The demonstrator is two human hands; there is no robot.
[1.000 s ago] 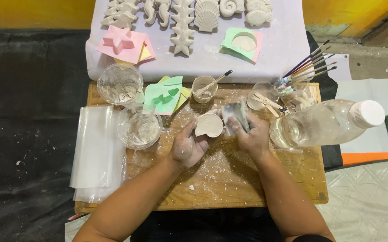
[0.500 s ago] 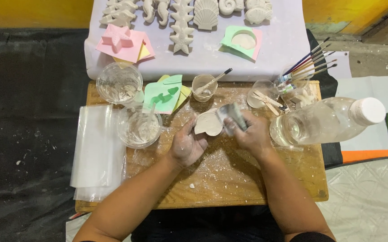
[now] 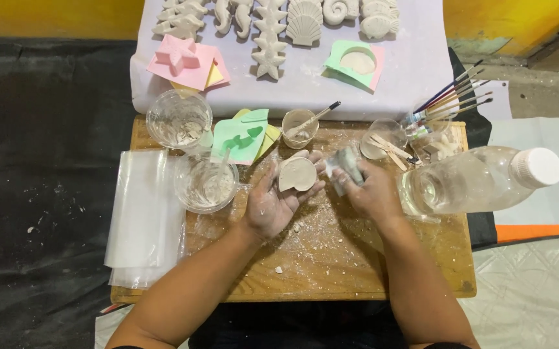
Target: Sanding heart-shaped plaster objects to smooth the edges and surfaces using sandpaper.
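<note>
A: Cast [image 3: 297, 174] lies cupped in the left hand [image 3: 273, 203], palm up, over the middle of the counter [image 3: 331, 271]. We note it as a pale plaster shell shape, its flat face turned up toward the camera.

B: Agreed. We record the right hand [image 3: 371, 192] closed around a small grey pad [image 3: 346, 167], possibly sandpaper or a sponge; we cannot tell which. The pad sits just to the right of the cast, close by but with a narrow gap showing.

A: Key relation, then: the cast is left of the pad, and both are level with each other in the near-far sense. The cast's long axis runs roughly left to right across the palm, its rounded end pointing toward the right hand.

B: We judge the right hand the nearer working hand; the left hand only supports. Left fingers curl lightly under the cast's far edge, thumb on the near edge, not a tight grip.

A: Surroundings: a clear cup [image 3: 206, 184] with white residue stands just left of the left hand, and a plastic bottle [image 3: 479, 181] lies on its side to the right. White crumbs and dust cover the counter beneath both hands.

B: Farther away, we see a small cup with a brush [image 3: 299, 127] and, beyond it, a white sheet [image 3: 415, 71] carrying finished casts.
</note>
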